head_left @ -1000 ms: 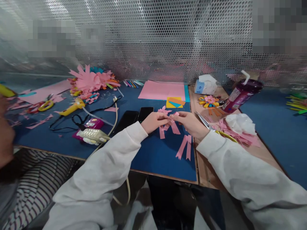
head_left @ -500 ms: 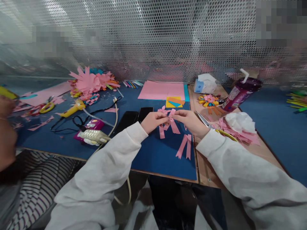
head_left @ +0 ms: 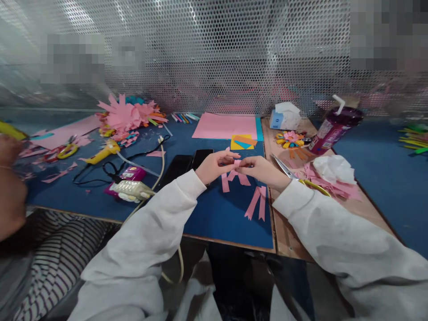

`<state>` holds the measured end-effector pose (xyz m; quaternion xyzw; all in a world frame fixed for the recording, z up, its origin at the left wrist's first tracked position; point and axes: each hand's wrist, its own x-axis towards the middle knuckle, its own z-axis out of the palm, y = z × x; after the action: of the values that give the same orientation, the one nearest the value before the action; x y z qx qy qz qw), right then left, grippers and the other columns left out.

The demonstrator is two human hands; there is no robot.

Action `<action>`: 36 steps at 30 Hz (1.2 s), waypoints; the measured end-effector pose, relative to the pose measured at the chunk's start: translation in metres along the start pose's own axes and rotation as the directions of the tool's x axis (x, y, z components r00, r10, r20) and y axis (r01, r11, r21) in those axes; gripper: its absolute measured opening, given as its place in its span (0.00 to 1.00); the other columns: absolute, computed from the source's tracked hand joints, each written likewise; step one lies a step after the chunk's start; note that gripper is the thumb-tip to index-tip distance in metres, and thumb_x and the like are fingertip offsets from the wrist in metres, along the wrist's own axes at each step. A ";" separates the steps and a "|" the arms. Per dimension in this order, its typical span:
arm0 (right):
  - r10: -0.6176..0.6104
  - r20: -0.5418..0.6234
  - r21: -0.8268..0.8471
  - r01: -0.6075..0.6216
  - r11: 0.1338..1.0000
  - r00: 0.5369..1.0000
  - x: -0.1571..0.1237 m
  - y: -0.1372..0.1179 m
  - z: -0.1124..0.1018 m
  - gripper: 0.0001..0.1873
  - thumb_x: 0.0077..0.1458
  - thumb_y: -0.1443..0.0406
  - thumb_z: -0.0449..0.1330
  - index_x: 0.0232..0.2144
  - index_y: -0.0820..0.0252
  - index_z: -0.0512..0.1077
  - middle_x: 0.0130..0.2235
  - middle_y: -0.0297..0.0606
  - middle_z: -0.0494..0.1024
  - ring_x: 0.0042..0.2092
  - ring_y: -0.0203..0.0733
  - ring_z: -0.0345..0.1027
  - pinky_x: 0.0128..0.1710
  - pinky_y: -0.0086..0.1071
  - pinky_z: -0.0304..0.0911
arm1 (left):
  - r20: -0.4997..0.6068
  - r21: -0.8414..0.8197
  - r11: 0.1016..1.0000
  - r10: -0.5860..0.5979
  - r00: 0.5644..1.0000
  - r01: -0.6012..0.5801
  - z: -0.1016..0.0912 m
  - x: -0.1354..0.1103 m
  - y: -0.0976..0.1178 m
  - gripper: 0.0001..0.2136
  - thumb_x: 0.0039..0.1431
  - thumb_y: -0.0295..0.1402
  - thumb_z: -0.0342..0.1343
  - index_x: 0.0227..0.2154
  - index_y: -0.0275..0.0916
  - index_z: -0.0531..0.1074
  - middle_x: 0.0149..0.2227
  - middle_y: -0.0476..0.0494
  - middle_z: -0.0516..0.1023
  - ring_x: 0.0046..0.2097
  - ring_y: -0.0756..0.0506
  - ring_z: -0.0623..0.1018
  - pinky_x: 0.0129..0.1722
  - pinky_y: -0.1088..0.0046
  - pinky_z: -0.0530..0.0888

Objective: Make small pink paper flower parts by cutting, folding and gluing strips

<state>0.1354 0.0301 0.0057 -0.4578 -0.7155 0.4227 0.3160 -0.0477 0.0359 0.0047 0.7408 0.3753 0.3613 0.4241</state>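
Both hands meet over the blue table, with a pink paper piece (head_left: 237, 165) pinched between them. My left hand (head_left: 216, 166) has thumb and fingers closed at its left edge. My right hand (head_left: 262, 170) grips the other side with thumb and fingertips. Pink paper strips (head_left: 225, 183) with cut ends show just below the fingers; whether they are joined to the held piece is partly hidden. Nearer me lies a pair of notched pink paper tails (head_left: 257, 203). Silver scissors with yellow handles (head_left: 284, 167) lie beside my right wrist.
Two black phones (head_left: 177, 169) lie left of my hands. A yellow glue gun (head_left: 103, 152) and a power strip with cords (head_left: 132, 187) are further left. Pink sheets (head_left: 227, 126) lie behind. A purple bottle (head_left: 334, 129), tissue box (head_left: 285, 118) and paper scraps (head_left: 344, 189) stand right. A co-worker's arm (head_left: 11, 191) is at left.
My fingers have closed in further over the pink paper, covering more of it. The left fingers now reach over its top. The surrounding things have stayed in place.
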 end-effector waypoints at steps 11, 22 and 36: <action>0.053 -0.081 0.019 -0.051 0.998 0.995 0.002 0.006 -0.007 0.17 0.47 0.53 0.59 0.27 0.63 0.75 0.30 0.37 0.75 0.30 0.35 0.62 0.29 0.30 0.55 | -0.286 -0.039 0.994 -0.104 0.953 0.097 -0.024 0.021 -0.011 0.12 0.49 0.29 0.59 0.39 0.34 0.73 0.30 0.46 0.74 0.31 0.51 0.74 0.31 0.75 0.74; 0.026 0.012 0.040 -0.026 0.999 1.000 -0.003 0.009 -0.008 0.19 0.50 0.52 0.56 0.26 0.62 0.74 0.28 0.36 0.75 0.29 0.35 0.64 0.28 0.29 0.56 | -0.383 -0.146 0.949 -0.316 0.868 0.281 -0.038 0.075 -0.041 0.05 0.48 0.22 0.59 0.29 0.33 0.71 0.23 0.49 0.70 0.26 0.52 0.72 0.27 0.76 0.71; 0.073 -0.046 0.093 -0.069 0.993 0.996 -0.003 0.012 -0.006 0.17 0.51 0.55 0.53 0.23 0.62 0.72 0.26 0.35 0.73 0.25 0.32 0.60 0.26 0.29 0.55 | -0.315 -0.034 0.949 -0.308 0.898 0.314 -0.047 0.071 -0.048 0.06 0.46 0.25 0.60 0.30 0.35 0.72 0.25 0.48 0.73 0.27 0.51 0.73 0.28 0.76 0.71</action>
<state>0.1465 0.0321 -0.0029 -0.4783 -0.6706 0.4546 0.3389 -0.0669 0.1312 -0.0053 0.6075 0.5551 0.3995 0.4040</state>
